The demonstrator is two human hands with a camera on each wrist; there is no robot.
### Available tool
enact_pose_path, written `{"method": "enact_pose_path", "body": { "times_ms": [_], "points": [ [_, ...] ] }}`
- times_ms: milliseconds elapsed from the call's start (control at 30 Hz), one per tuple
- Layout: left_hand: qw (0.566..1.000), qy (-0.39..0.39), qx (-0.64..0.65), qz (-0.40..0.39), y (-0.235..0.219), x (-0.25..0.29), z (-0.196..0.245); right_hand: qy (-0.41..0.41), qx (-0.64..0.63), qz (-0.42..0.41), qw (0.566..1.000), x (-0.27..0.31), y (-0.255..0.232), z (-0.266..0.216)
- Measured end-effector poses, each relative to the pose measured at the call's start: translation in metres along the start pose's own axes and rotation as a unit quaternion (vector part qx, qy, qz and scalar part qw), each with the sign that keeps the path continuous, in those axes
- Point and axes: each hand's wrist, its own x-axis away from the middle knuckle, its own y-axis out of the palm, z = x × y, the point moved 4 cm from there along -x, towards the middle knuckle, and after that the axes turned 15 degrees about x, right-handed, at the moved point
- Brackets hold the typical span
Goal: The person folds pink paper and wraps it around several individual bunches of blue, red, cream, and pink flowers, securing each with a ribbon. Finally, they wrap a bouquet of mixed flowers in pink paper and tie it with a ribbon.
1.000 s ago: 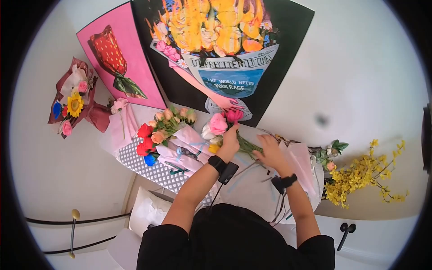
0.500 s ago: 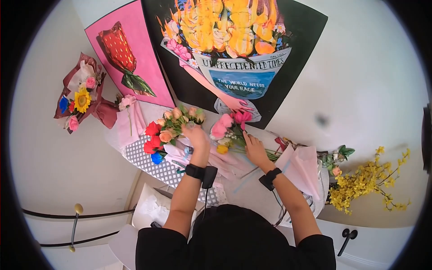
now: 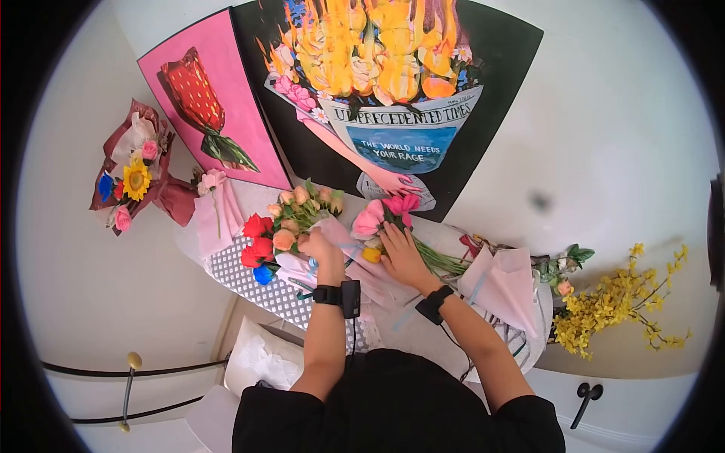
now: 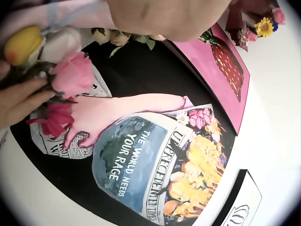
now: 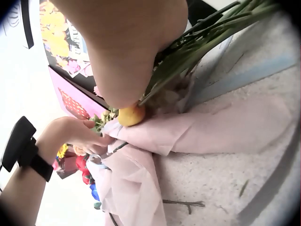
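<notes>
In the head view my right hand (image 3: 404,257) lies over the loose bunch of flowers, with a pink rose (image 3: 368,219), a magenta flower (image 3: 401,206) and a yellow tulip (image 3: 371,254). Its fingers (image 4: 30,92) stretch nearly straight among the blooms in the left wrist view. Green stems (image 3: 445,263) trail to the right. Bent over the pink-wrapped bouquets, my left hand (image 3: 323,251) is close beside the peach roses (image 3: 285,239). Its fingertips are at the pink wrapping (image 5: 129,174); I cannot tell whether they grip it.
Red roses (image 3: 257,249) and a blue rose (image 3: 263,275) lie left of my left hand. A pink paper wrap (image 3: 498,291) and yellow blossom branches (image 3: 604,309) are at the right. Paintings (image 3: 408,147) stand behind the table, a dark-red wrapped bouquet (image 3: 136,177) at the far left.
My left hand let go of the pink and magenta flowers and moved left to the wrapped bouquets. From the stems, my right hand slid left onto the blooms, which now lie lower.
</notes>
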Motion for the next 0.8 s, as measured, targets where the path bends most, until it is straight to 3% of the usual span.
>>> {"method": "enact_pose_path", "body": {
  "times_ms": [67,167,300,367,400,467,500,567,633,700,733,800],
  "points": [
    [0.984,-0.139,-0.093,0.057,-0.003,0.018,-0.004,0.006,-0.018,-0.007,1.0,0.0,0.004,0.004],
    [0.962,-0.183,-0.198,0.049,-0.012,0.017,-0.016,0.014,-0.05,-0.013,0.999,-0.001,0.007,0.008],
    [0.968,-0.183,-0.169,0.002,-0.02,0.014,-0.016,0.031,-0.098,0.005,0.995,-0.002,0.001,0.011],
    [0.968,-0.104,-0.227,-0.017,-0.006,0.019,0.001,0.048,-0.138,0.017,0.989,-0.004,-0.003,0.016],
    [0.968,-0.105,-0.228,-0.02,-0.002,0.017,0.006,0.065,-0.177,0.025,0.982,-0.004,-0.004,0.019],
    [0.971,-0.065,-0.19,-0.128,0.013,0.015,0.022,0.093,-0.236,0.04,0.967,-0.006,-0.013,0.022],
    [0.971,-0.066,-0.191,-0.127,0.019,0.018,0.029,0.118,-0.293,0.054,0.947,-0.007,-0.018,0.024],
    [0.976,-0.037,-0.146,-0.155,0.051,0.026,0.051,0.135,-0.294,0.07,0.944,-0.012,-0.027,0.026],
    [0.973,-0.078,-0.156,-0.154,0.054,0.016,0.048,0.151,-0.292,0.089,0.94,-0.02,-0.041,0.027],
    [0.957,-0.16,-0.051,-0.235,0.093,0.046,0.07,0.159,-0.258,0.117,0.946,-0.029,-0.064,0.022],
    [0.957,-0.161,-0.051,-0.235,0.103,0.054,0.076,0.159,-0.258,0.117,0.946,-0.034,-0.073,0.019],
    [0.944,-0.212,-0.029,-0.25,0.118,0.071,0.076,0.165,-0.431,0.12,0.879,-0.04,-0.091,0.013]
  ]
}}
